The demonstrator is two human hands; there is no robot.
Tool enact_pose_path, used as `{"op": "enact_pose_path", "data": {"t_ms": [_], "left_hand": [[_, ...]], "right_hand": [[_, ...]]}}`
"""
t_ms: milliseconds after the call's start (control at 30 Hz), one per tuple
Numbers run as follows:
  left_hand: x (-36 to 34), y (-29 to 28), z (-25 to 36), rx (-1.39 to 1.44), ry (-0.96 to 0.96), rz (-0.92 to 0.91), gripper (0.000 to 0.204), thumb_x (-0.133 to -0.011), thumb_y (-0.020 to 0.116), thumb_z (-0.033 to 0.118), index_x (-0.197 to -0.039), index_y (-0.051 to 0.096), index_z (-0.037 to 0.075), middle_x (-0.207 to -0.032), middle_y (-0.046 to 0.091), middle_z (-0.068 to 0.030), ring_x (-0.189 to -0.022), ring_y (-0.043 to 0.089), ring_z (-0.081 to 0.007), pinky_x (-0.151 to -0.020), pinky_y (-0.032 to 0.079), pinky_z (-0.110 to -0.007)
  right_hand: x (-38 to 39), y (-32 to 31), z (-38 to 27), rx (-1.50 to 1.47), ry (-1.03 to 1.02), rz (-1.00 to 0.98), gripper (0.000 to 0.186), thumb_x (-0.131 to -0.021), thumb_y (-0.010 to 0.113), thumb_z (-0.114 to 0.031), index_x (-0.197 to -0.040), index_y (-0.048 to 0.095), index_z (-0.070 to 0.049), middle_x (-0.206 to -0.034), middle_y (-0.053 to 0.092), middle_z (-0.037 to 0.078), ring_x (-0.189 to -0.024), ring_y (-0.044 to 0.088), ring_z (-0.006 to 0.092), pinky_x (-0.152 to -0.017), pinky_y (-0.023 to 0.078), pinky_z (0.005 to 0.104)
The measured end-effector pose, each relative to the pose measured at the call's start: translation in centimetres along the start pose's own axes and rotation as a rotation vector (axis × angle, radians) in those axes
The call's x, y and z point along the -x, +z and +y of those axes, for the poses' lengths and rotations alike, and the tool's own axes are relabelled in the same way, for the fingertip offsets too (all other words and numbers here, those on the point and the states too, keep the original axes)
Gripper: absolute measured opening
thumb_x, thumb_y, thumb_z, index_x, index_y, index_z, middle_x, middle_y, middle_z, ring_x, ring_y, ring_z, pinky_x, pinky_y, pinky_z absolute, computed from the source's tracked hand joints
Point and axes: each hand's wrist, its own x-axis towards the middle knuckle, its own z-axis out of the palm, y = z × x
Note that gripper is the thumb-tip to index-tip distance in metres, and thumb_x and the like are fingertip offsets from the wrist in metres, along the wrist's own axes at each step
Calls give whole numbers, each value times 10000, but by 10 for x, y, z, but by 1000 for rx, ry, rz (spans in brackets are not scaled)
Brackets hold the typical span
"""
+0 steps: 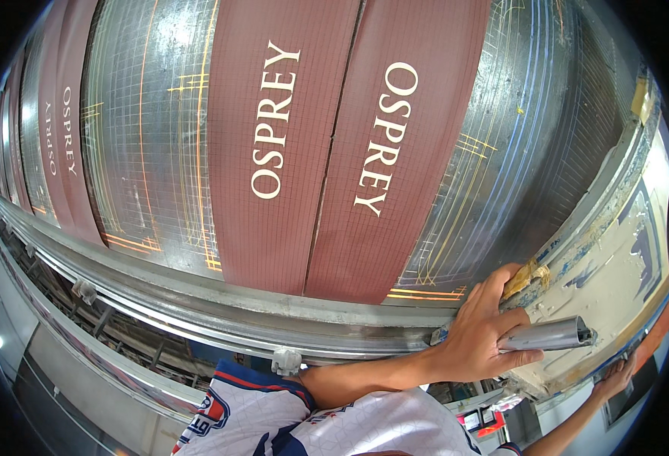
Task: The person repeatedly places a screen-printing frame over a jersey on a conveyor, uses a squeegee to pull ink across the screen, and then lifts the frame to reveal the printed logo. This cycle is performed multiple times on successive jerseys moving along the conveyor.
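At the table's right end, my left hand [480, 330] is curled over the near left corner of a paint-smeared, cream-coloured screen frame [570, 277], its fingertips beside torn yellowish tape [526, 279]. A hollow silver tube [547, 335] passes between that thumb and forefinger; whether they grip it I cannot tell. Farther right, my right hand [619, 377] has its fingers closed round the lower end of an orange-brown bar [656, 328] along the frame's outer side. Left of the frame lie maroon fabric panels [273, 235] with white lettering, flat on the long table.
The dark, shiny tabletop [152, 167] carries orange, yellow and blue marking lines. A metal rail [220, 315] with small clamp-like blocks [286, 360] runs along its near edge. More maroon panels [64, 144] lie toward the far left. A red-edged object [490, 423] sits below my left hand.
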Motion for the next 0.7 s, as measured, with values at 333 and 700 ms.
{"op": "enact_pose_path", "data": {"t_ms": [333,700], "left_hand": [[1,-4,4,30,7,0,384,-772,867,398,-893,723,63,-1438,376,-260,-1311,424,-413,-1010,400,-486],[5,-4,11,-46,79,29,378,-763,865,396,-865,723,62,-1484,349,-277,-1343,396,-431,-1055,349,-511]], "right_hand": [[19,12,-8,-91,-60,33,344,-1022,582,-315,-1305,674,-144,-732,438,-65,-544,308,8,-457,216,198],[27,15,-16,-87,-40,23,357,-1020,591,-314,-1327,666,-146,-752,446,-76,-586,348,2,-509,234,181]]}}
